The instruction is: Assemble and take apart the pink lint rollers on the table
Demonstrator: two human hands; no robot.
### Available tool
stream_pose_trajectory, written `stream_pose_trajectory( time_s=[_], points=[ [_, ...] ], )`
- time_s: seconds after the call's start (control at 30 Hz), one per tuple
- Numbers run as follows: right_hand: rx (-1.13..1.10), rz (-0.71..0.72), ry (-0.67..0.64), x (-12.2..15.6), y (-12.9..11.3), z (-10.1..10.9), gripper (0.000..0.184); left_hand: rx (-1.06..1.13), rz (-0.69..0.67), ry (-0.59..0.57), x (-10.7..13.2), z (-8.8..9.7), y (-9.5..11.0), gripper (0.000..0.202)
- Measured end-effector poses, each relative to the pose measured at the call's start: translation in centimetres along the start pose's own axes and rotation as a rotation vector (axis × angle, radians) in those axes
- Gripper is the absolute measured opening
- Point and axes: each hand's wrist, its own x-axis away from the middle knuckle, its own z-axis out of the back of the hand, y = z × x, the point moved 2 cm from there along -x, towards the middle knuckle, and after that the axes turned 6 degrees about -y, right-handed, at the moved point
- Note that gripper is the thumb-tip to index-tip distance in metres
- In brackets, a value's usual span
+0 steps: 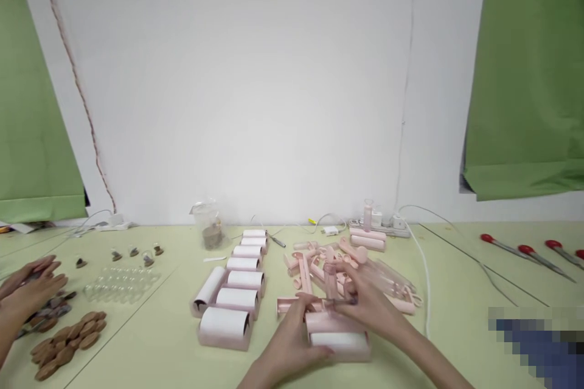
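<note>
My left hand (296, 340) is closed around the left end of a pink holder (340, 349) with a white roll (340, 339) and a pink roll-shaped part (326, 321) above it. Over the holder's top, my right hand (371, 301) has its fingers pinched together. A thin dark piece (340, 301) shows at these fingertips; its kind is unclear. Just behind them stands a clear pinkish tube (330, 279), and I cannot tell whether the fingers touch it. Loose pink plastic parts (303, 273) lie in a pile behind both hands.
Pink holders with white rolls (239, 298) form a row to the left. Clear tubes (392, 276), a white cable (426, 279) and red-handled tools (524, 249) lie right. Another person's hands (34, 292) work at far left by brown wooden pieces (68, 340) and a clear tray (123, 282).
</note>
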Motion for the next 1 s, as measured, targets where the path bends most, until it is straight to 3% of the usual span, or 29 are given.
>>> stream_pose_trajectory(
  time_s=[0.1,0.17,0.2,0.3,0.4,0.5,0.53,0.6,0.67,0.7,0.8,0.9,0.93,1.0],
  points=[
    [0.029,0.004,0.041,0.0,-0.5,-1.7,0.019,-0.043,-0.023,-0.005,-0.2,-0.1,0.2,0.064],
    [0.000,0.016,0.032,-0.2,-0.7,-1.8,0.016,-0.062,-0.029,-0.005,-0.2,-0.1,0.1,0.062],
    [-0.042,0.002,0.073,-0.2,-0.8,-1.4,0.016,-0.070,-0.017,0.003,-0.1,-0.1,0.0,0.060],
    [-0.297,-0.065,0.353,0.2,-0.9,1.1,0.024,-0.071,0.046,0.065,0.2,0.4,-0.7,0.060],
    [-0.570,-0.084,0.505,0.9,-0.8,3.5,0.039,0.030,0.004,0.223,0.4,1.4,-1.0,0.064],
    [-0.654,-0.043,0.442,1.7,-0.6,4.2,0.038,0.331,-0.050,0.357,-0.2,1.9,0.0,0.060],
    [-0.656,-0.013,0.400,1.8,-0.6,4.0,0.035,0.470,-0.038,0.321,-0.6,1.7,0.5,0.060],
    [-0.653,0.046,0.291,1.8,-0.6,2.8,0.028,0.791,0.036,0.124,-1.5,0.6,1.9,0.071],
    [-0.688,0.010,0.196,1.4,-0.6,1.1,0.028,1.115,0.147,-0.065,-2.1,-0.9,3.1,0.075],
    [-0.720,-0.055,0.165,1.1,-0.4,0.2,0.029,1.222,0.204,-0.089,-2.3,-1.5,3.4,0.069],
    [-0.801,-0.283,0.174,0.4,0.3,-2.3,0.030,1.189,0.274,0.091,-2.5,-2.6,3.4,0.040],
    [-0.855,-0.324,0.149,0.4,0.7,-3.6,0.028,1.047,0.230,0.179,-2.0,-2.6,2.9,0.032],
    [-0.865,-0.311,0.113,0.6,0.9,-3.7,0.027,1.038,0.236,0.158,-1.8,-2.5,2.6,0.031],
    [-0.842,-0.295,0.023,0.9,1.1,-3.3,0.028,1.063,0.330,-0.033,-1.2,-2.4,2.1,0.032]
  ],
)
